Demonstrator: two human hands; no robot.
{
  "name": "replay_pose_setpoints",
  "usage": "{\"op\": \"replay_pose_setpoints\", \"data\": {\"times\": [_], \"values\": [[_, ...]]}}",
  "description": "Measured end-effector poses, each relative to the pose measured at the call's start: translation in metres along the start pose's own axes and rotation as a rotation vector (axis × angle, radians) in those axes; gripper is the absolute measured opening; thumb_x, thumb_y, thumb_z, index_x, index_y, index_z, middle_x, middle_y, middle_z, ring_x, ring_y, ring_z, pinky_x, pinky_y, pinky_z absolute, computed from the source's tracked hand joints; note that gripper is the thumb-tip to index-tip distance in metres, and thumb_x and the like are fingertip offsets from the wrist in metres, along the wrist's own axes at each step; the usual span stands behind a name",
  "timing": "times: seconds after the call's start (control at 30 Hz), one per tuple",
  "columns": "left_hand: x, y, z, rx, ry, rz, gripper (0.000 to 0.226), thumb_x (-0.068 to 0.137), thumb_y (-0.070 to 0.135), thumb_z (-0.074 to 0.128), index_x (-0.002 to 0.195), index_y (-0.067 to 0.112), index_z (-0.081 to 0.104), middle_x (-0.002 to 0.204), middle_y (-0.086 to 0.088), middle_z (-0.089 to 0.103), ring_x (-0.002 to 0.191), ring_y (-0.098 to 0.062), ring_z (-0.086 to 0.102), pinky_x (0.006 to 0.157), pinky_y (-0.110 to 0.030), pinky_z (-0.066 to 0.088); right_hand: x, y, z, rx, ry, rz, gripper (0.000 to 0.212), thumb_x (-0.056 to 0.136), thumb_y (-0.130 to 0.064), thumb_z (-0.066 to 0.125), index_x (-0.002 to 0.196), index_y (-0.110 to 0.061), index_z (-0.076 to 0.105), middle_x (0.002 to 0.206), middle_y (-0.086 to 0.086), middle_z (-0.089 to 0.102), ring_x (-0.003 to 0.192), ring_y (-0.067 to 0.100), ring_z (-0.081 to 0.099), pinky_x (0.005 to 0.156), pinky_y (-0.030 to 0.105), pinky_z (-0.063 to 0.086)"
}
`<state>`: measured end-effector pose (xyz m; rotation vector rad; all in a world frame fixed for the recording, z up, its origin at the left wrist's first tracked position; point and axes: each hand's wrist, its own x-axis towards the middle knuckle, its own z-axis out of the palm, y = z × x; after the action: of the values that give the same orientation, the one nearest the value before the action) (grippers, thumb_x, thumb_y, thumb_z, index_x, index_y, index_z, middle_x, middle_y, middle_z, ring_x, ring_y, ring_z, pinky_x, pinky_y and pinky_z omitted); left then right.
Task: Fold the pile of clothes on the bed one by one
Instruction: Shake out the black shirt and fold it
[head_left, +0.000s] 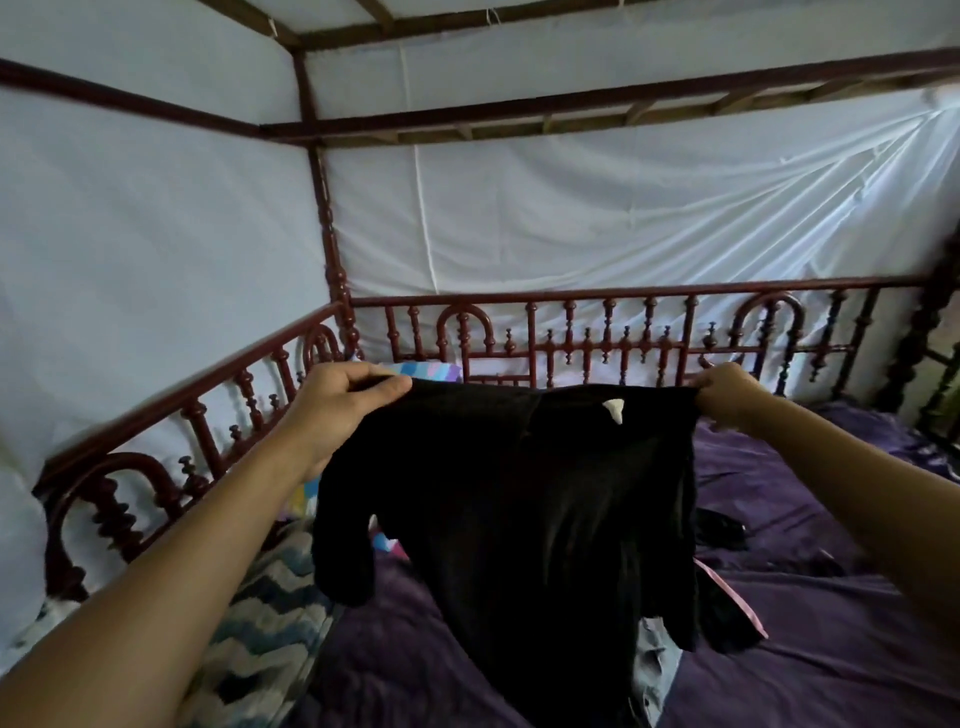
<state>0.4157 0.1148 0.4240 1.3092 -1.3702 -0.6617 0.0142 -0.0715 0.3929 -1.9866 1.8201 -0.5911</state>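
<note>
Black soft fabric fills the middle: we're holding a black long-sleeved top (519, 493) up in the air above the purple bedsheet (810, 519), stretched between both hands. Our left hand (337, 397), at ten o'clock of the top, pinches one shoulder corner, fingers curled and thumb pressed onto the cloth. Our right hand (727, 395), at two o'clock, grips the other corner in curled fingers. A small white neck label (614, 410) shows at twelve o'clock. One sleeve dangles at eight o'clock. A blue-and-white zigzag blanket (260, 639) lies at seven o'clock, and the red-brown turned-wood bed rail (623, 332) runs behind.
</note>
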Motion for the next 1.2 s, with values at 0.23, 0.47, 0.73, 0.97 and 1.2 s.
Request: {"op": "replay_pose_setpoints", "data": {"times": [0.23, 0.47, 0.73, 0.97, 1.2], "values": [[0.042, -0.03, 0.002, 0.391, 0.319, 0.051, 0.007, 0.085, 0.029, 0.07, 0.086, 0.022, 0.072, 0.072, 0.009, 0.068, 0.065, -0.004, 0.062, 0.065, -0.02, 0.044, -0.044, 0.008, -0.002, 0.618, -0.195, -0.041, 0.014, 0.086, -0.014, 0.067, 0.095, -0.005, 0.073, 0.104, 0.02, 0.07, 0.091, 0.035, 0.068, 0.084, 0.041, 0.056], [0.081, -0.046, 0.032, 0.507, 0.561, 0.04, 0.029, 0.087, 0.032, 0.053, 0.089, 0.006, 0.066, 0.09, -0.02, 0.068, 0.088, -0.035, 0.064, 0.082, -0.039, 0.047, -0.105, 0.011, 0.006, 0.598, -0.485, -0.412, 0.052, 0.083, -0.05, 0.071, 0.111, -0.006, 0.066, 0.105, 0.023, 0.065, 0.092, 0.041, 0.065, 0.081, 0.049, 0.049], [0.112, -0.02, 0.134, 0.606, 0.462, 0.066, 0.03, 0.09, 0.032, 0.05, 0.105, 0.011, 0.066, 0.107, -0.021, 0.066, 0.101, -0.039, 0.061, 0.088, -0.044, 0.046, -0.134, 0.093, 0.008, 0.624, -0.529, -0.37, 0.014, 0.08, -0.026, 0.077, 0.074, -0.02, 0.066, 0.068, -0.015, 0.056, 0.063, -0.002, 0.054, 0.057, 0.015, 0.043], [0.13, -0.038, 0.295, 0.783, 0.182, 0.024, 0.021, 0.093, 0.018, 0.051, 0.109, 0.015, 0.065, 0.115, -0.022, 0.063, 0.109, -0.043, 0.056, 0.091, -0.048, 0.045, -0.162, 0.228, 0.032, 0.831, -0.479, 0.031, 0.013, 0.084, -0.025, 0.073, 0.081, -0.016, 0.063, 0.07, 0.004, 0.052, 0.058, 0.013, 0.048, 0.051, 0.027, 0.034], [0.151, -0.077, 0.482, 0.83, -0.232, 0.014, 0.019, 0.091, 0.013, 0.051, 0.1, 0.018, 0.067, 0.11, -0.018, 0.066, 0.101, -0.039, 0.06, 0.085, -0.043, 0.049, -0.166, 0.373, 0.024, 0.794, -0.129, 0.39, 0.028, 0.088, -0.02, 0.069, 0.068, -0.014, 0.05, 0.052, -0.009, 0.043, 0.044, 0.006, 0.041, 0.042, 0.02, 0.03]]}}
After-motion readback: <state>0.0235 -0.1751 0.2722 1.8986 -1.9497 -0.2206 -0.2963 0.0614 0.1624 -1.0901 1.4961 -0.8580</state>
